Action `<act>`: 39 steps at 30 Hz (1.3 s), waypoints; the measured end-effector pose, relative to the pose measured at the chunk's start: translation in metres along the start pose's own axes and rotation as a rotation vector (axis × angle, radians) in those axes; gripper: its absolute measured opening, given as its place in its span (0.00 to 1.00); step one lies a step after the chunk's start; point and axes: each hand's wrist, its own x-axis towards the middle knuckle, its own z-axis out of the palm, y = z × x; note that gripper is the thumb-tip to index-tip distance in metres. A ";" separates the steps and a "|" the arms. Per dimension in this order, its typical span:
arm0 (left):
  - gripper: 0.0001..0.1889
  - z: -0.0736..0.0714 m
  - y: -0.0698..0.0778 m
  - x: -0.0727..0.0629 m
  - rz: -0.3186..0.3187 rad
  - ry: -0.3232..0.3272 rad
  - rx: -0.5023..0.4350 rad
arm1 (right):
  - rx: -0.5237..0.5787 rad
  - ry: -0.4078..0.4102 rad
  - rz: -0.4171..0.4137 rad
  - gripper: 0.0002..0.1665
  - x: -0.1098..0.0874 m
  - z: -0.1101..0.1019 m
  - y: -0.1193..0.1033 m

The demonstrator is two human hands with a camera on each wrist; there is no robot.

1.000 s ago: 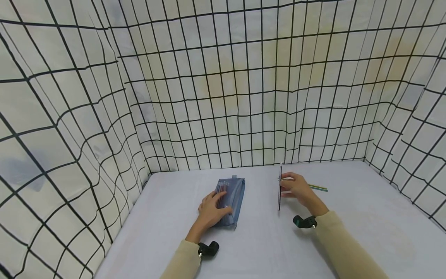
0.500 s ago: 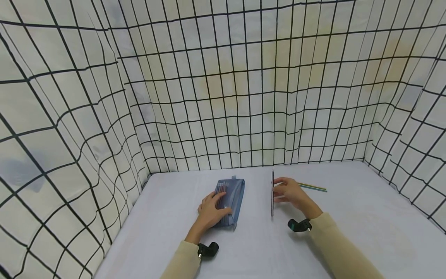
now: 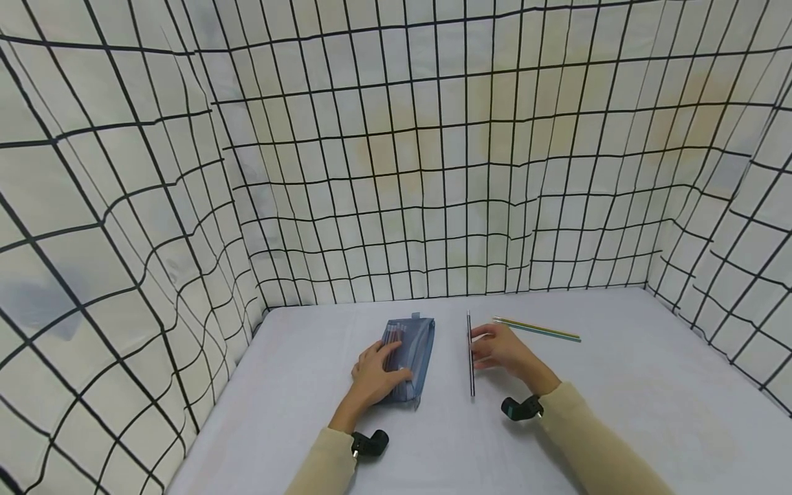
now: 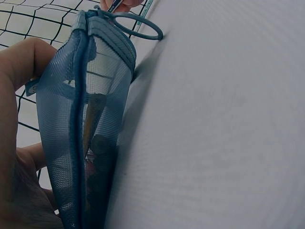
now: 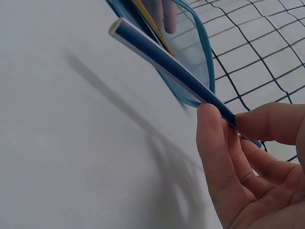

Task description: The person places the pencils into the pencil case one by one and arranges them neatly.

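Observation:
My left hand holds a blue mesh pencil case on the white table, fingers along one side and thumb across it. Several pencils show through the mesh in the left wrist view, where a ring-shaped loop hangs at the case's end. To the right of the case, my right hand pinches a dark blue, white-striped pencil between thumb and fingertips. That pencil slants over the table and casts a shadow on it; in the right wrist view it overlaps the case.
A yellow pencil and a teal pencil lie side by side on the table, behind my right hand. A black grid net over pale cloth encloses the table at the back and both sides.
My right hand has moved left and slightly nearer to me with the pencil, closer to the pencil case. More of the two lying pencils shows. The left hand has stayed put.

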 end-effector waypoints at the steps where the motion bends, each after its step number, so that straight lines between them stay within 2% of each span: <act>1: 0.40 0.000 0.000 0.000 -0.001 -0.001 0.000 | -0.001 -0.004 0.004 0.24 0.000 0.002 0.000; 16: 0.38 0.000 0.000 0.000 -0.001 0.000 -0.005 | -0.054 -0.087 0.022 0.22 0.003 0.037 0.001; 25: 0.38 0.000 0.001 -0.001 -0.009 -0.003 -0.006 | -0.026 -0.099 0.062 0.22 0.010 0.057 -0.006; 39: 0.38 -0.001 0.002 -0.001 -0.014 -0.005 -0.001 | 0.027 -0.037 0.082 0.24 0.023 0.074 -0.012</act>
